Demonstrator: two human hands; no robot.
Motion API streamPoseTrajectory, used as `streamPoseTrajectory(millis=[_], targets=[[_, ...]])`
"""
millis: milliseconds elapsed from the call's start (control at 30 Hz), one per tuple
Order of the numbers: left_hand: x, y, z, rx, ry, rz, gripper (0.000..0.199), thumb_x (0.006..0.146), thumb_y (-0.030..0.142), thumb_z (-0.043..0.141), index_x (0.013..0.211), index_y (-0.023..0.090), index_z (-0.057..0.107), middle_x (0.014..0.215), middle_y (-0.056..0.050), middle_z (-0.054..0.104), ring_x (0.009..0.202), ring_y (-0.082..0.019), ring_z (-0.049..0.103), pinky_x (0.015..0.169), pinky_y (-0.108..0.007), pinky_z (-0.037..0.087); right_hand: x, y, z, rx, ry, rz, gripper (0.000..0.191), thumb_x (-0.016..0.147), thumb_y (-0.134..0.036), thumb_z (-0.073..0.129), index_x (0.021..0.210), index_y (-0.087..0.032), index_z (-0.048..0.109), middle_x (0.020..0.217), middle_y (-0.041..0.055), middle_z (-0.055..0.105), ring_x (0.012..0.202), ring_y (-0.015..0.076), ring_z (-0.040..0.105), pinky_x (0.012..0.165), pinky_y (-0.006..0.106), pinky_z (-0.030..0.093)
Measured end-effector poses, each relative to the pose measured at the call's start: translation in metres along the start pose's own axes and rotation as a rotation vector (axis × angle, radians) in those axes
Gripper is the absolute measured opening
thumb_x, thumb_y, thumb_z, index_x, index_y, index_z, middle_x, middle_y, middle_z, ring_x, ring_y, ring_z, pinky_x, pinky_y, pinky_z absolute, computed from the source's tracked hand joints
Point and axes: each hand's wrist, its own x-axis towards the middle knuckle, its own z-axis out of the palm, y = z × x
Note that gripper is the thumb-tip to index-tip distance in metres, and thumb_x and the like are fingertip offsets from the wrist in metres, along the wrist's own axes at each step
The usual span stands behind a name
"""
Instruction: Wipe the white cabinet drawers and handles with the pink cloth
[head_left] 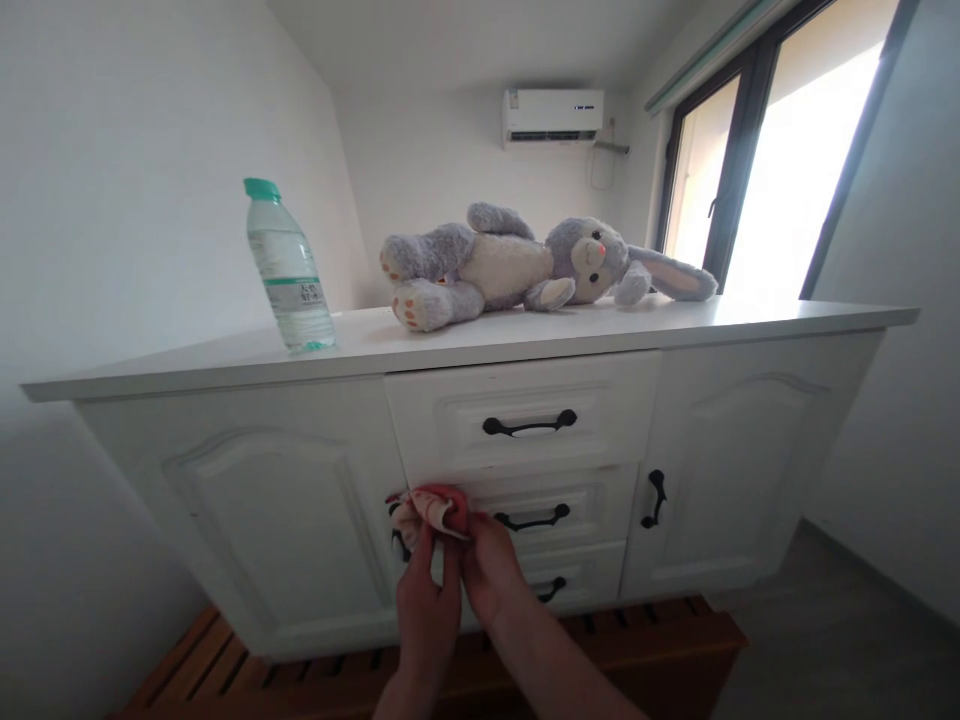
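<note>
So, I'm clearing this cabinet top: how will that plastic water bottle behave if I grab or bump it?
The plastic water bottle looks tall and narrow, so a push high up would probably tip it, especially so near the front of the white cabinet top. It seems mostly full, so likely heavy for its size. The thin-looking plastic may flex under a tight grip.

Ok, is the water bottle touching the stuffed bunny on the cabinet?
Apart. The head view shows the water bottle standing to one side of the stuffed bunny, with a plain gap of white cabinet top between the bottle's base and the bunny's feet.
</note>
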Motion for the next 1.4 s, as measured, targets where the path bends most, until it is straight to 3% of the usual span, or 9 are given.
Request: streamPoseTrajectory(millis=[100,267,400,600,700,867,1067,1300,1400], targets=[[0.0,0.024,0.01,0.002,-0.075,0.028,0.052,0.094,0.038,0.042,0.139,0.014,0.051,0.139,-0.021,0.064,0.128,-0.032,0.061,0.1,-0.046,0.052,-0.001,-0.027,-0.011,0.014,0.067,0.067,0.025,0.071,-0.012,0.067,0.093,-0.007,0.077,0.1,0.0131,0.078,0.098,0.0242,0.071,0.096,0.032,0.052],[-0.001,0.045,0.037,0.125,-0.151,0.028,0.053,0.093,0.035,0.04,0.133,0.002,0.051,0.134,-0.033,0.062,0.132,-0.041,0.056,0.102,-0.056,0.048,0.009,-0.051,-0.047,0.024,0.226,0.234,0.017,0.073,-0.004,0.062,0.083,-0.006,0.076,0.085,0.0128,0.077,0.082,0.0203,0.071,0.084,0.028,0.056],[-0.009,0.071,0.073,0.013,-0.275,0.121,0.052,0.093,0.032,0.039,0.133,0.0,0.05,0.131,-0.034,0.063,0.127,-0.041,0.059,0.102,-0.056,0.047,-0.002,-0.095,-0.082,-0.087,0.375,0.093,0.015,0.07,-0.005,0.068,0.083,-0.008,0.076,0.083,0.0118,0.077,0.072,0.0186,0.07,0.068,0.026,0.056],[-0.031,0.12,0.146,-0.185,-0.405,0.225,0.052,0.088,0.026,0.047,0.133,0.002,0.052,0.135,-0.032,0.062,0.128,-0.039,0.058,0.106,-0.052,0.045,-0.035,-0.168,-0.124,-0.287,0.494,-0.147,0.023,0.064,-0.017,0.077,0.086,-0.011,0.077,0.085,0.0113,0.078,0.073,0.0196,0.069,0.068,0.028,0.055],[-0.041,0.112,0.168,-0.28,-0.395,0.249,0.054,0.086,0.028,0.051,0.136,0.006,0.051,0.138,-0.029,0.061,0.135,-0.037,0.053,0.111,-0.051,0.042,-0.043,-0.169,-0.135,-0.396,0.51,-0.219,0.03,0.064,-0.025,0.077,0.09,-0.011,0.077,0.09,0.0124,0.078,0.079,0.0214,0.07,0.075,0.029,0.054],[-0.055,0.06,0.185,-0.29,-0.469,0.259,0.055,0.087,0.029,0.051,0.139,0.009,0.051,0.149,-0.025,0.054,0.143,-0.033,0.045,0.118,-0.05,0.035,-0.042,-0.13,-0.175,-0.621,0.554,-0.284,0.034,0.066,-0.034,0.069,0.094,-0.014,0.076,0.096,0.0107,0.078,0.094,0.0271,0.07,0.083,0.034,0.053],[-0.051,0.021,0.157,-0.216,-0.462,0.2,0.043,0.093,0.034,0.042,0.123,0.011,0.062,0.131,-0.023,0.069,0.125,-0.029,0.063,0.109,-0.045,0.045,-0.028,-0.079,-0.195,-0.915,0.578,-0.419,0.028,0.077,-0.037,0.057,0.092,-0.019,0.073,0.103,0.01,0.074,0.101,0.0253,0.066,0.092,0.035,0.048],[-0.02,-0.033,0.069,0.064,-0.302,-0.068,0.043,0.092,0.044,0.044,0.101,0.009,0.066,0.097,-0.024,0.078,0.098,-0.037,0.073,0.086,-0.048,0.053,0.007,0.016,-0.134,-0.829,0.443,-0.304,0.021,0.074,-0.038,0.059,0.075,-0.02,0.07,0.081,0.0064,0.073,0.084,0.0239,0.066,0.074,0.032,0.05],[-0.009,-0.042,0.042,0.07,-0.226,-0.022,0.044,0.093,0.045,0.043,0.111,0.011,0.065,0.105,-0.022,0.078,0.099,-0.035,0.074,0.084,-0.047,0.055,0.015,0.04,-0.101,-0.677,0.39,-0.219,0.021,0.071,-0.038,0.062,0.073,-0.018,0.07,0.079,0.0063,0.073,0.079,0.0228,0.066,0.068,0.031,0.049]])
